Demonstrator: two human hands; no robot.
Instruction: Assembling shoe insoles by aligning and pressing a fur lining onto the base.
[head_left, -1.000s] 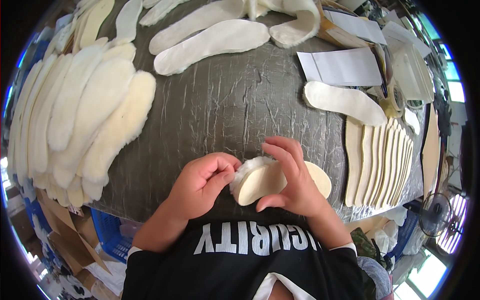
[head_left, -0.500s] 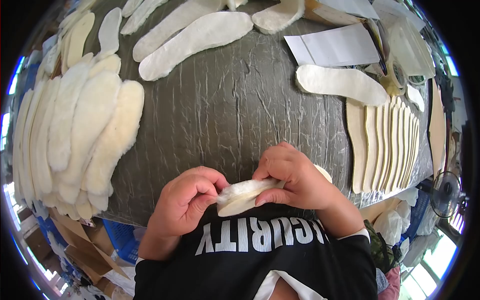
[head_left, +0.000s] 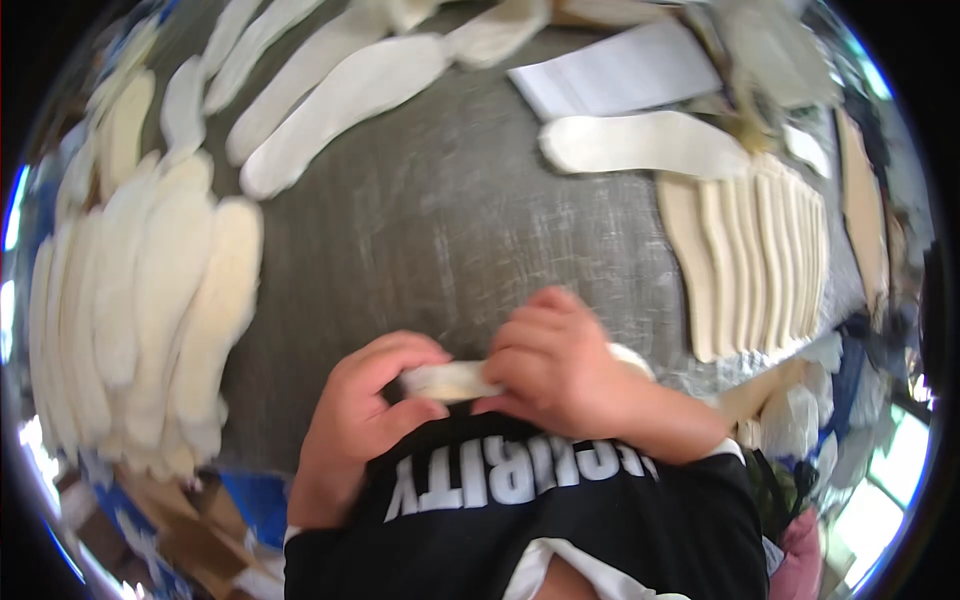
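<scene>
Insole [head_left: 452, 381] now sits nearly edge-on; the right hand [head_left: 550, 365] has shifted along it toward the left hand [head_left: 378, 398]. Both hands grip it at the near side of the tabletop [head_left: 430, 240]. Overlapping fleece pieces [head_left: 165, 300] lie left; overlapping cream pieces [head_left: 740, 265], right.

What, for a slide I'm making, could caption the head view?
Left hand and right hand hold a pale insole, more insoles overlapping on each side.
</scene>
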